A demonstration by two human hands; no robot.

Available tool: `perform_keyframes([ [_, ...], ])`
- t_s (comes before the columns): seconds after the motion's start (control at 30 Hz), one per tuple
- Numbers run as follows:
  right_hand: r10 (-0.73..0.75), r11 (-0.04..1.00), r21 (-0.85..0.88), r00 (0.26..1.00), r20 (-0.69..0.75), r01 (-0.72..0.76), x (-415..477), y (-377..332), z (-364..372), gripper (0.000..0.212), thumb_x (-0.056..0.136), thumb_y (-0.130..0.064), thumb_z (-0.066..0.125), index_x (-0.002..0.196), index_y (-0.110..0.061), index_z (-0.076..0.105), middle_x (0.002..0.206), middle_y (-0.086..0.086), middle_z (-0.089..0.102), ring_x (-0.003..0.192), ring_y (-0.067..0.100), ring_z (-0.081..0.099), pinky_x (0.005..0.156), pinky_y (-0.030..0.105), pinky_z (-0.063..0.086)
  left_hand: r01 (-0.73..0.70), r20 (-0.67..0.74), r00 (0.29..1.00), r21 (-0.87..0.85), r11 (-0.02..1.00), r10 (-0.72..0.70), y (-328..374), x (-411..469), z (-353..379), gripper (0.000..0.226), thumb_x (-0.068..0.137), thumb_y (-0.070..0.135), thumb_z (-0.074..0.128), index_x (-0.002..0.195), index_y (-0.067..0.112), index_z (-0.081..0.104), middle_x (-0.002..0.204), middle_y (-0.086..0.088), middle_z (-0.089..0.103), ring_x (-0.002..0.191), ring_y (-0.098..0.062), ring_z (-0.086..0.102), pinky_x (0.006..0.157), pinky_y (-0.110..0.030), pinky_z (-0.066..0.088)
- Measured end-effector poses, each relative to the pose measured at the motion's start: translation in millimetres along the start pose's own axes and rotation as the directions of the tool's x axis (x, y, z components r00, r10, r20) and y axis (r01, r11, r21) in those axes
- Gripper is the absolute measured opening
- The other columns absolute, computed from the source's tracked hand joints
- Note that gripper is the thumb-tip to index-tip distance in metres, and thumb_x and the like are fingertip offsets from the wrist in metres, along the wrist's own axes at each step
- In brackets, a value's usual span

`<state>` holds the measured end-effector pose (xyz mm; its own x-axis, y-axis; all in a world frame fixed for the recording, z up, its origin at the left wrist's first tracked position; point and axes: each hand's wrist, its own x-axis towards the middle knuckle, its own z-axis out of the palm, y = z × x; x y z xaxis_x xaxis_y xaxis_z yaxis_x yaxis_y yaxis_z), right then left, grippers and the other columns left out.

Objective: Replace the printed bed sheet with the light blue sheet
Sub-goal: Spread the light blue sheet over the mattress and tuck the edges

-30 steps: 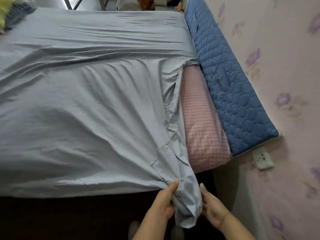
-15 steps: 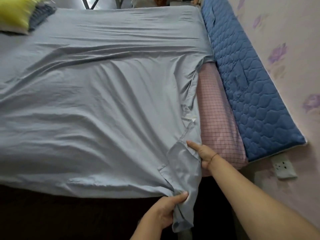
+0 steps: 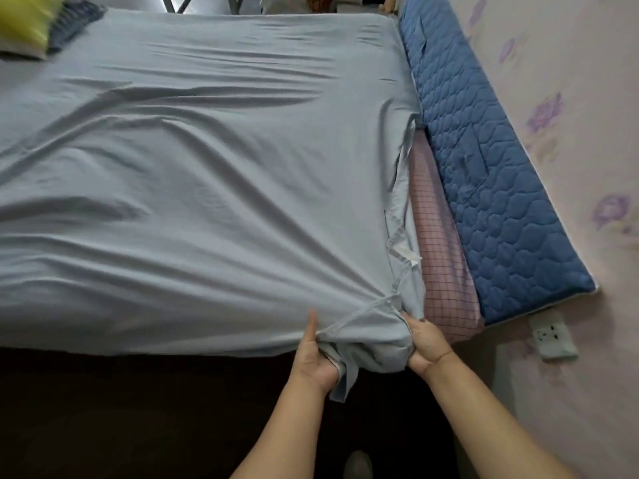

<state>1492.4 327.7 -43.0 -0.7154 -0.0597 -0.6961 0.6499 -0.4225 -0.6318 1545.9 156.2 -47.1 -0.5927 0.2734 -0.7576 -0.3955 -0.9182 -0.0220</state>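
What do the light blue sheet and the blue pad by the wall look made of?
The light blue sheet: thin woven cloth, probably cotton or a blend, matt; it creases softly and bunches at the corner. The blue pad: quilted padded textile, matt, stitched into puffy cells.

Both bare forearms are being stretched forward; the left hand [image 3: 316,357] and right hand [image 3: 427,344] are being curled around the bunched light blue fabric sheet [image 3: 373,340].
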Motion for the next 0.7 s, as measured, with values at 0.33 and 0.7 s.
perform_keyframes([
  [0.33, -0.154, 0.988, -0.033, 0.983, -0.101, 0.152, -4, -6, -50, 0.023, 0.092, -0.021, 0.058, 0.099, -0.001, 0.065, 0.083, 0.013, 0.073, 0.071, 0.024, 0.071, 0.061, 0.038, 0.059, -0.295, -0.245, 0.934, -0.121, 0.948, 0.259, 36, 8, -14, 0.028, 0.089, 0.032, 0.065, 0.105, 0.008, 0.064, 0.12, -0.018, 0.063, 0.096, -0.037, 0.061, 0.099, -0.056, 0.041],
  [0.7, -0.227, 0.971, -0.1, 0.967, -0.114, 0.216, -13, -9, -61, 0.065, 0.051, -0.053, 0.082, 0.095, -0.006, 0.073, 0.107, 0.02, 0.07, 0.097, 0.033, 0.067, 0.084, 0.055, 0.053, -0.393, -0.279, 0.886, -0.029, 0.919, 0.37, 17, -6, -36, 0.023, 0.09, 0.026, 0.065, 0.106, 0.009, 0.066, 0.093, -0.014, 0.074, 0.08, -0.029, 0.072, 0.076, -0.047, 0.057],
])
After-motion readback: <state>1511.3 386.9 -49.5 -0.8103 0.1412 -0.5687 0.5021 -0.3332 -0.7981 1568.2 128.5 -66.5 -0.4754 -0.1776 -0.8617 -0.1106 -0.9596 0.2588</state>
